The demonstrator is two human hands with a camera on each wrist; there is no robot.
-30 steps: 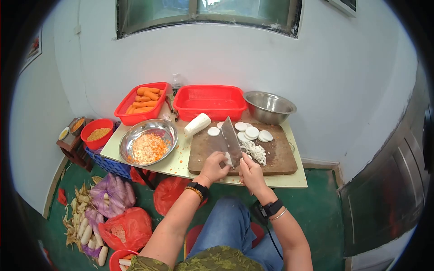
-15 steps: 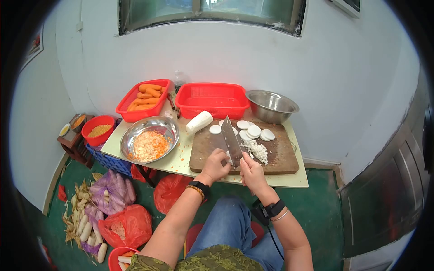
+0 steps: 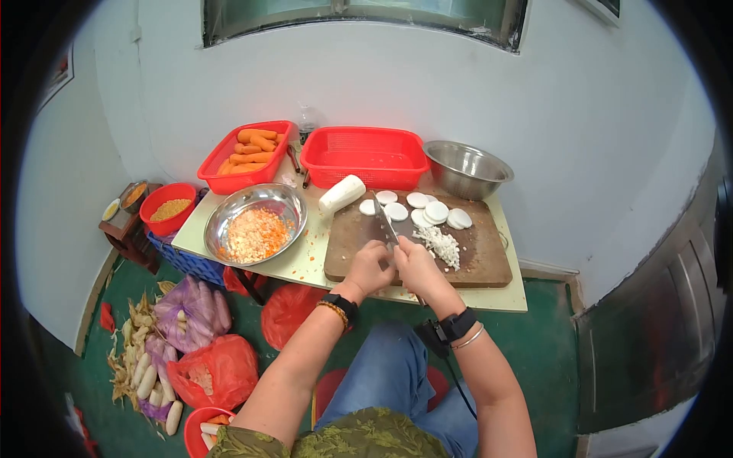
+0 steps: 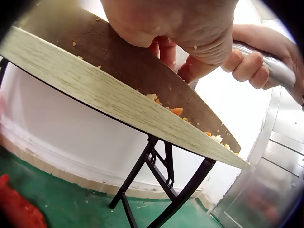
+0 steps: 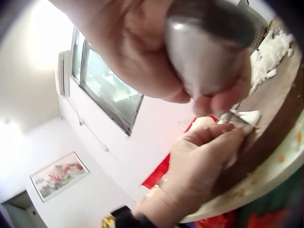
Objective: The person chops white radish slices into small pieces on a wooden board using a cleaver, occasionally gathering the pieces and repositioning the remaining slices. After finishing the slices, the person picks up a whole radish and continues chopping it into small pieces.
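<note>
My right hand grips the metal handle of a cleaver, its blade seen nearly edge-on over the wooden cutting board. Close beside the blade, my left hand has its fingers curled down at the board, pinching a piece of white radish partly hidden by the fingers and blade. Round radish slices lie across the back of the board. Right of the cleaver is a heap of diced radish. A cut length of radish rests over the board's left back corner.
A steel bowl of chopped orange and pale bits stands left of the board. Behind are a red basket of carrots, another red basket and a deep steel bowl. Bags and radishes lie on the floor at left.
The cleaver blade has turned from showing its broad side to nearly edge-on. My hands have come closer together, the right one moving up and left. The head view has tilted slightly down.
</note>
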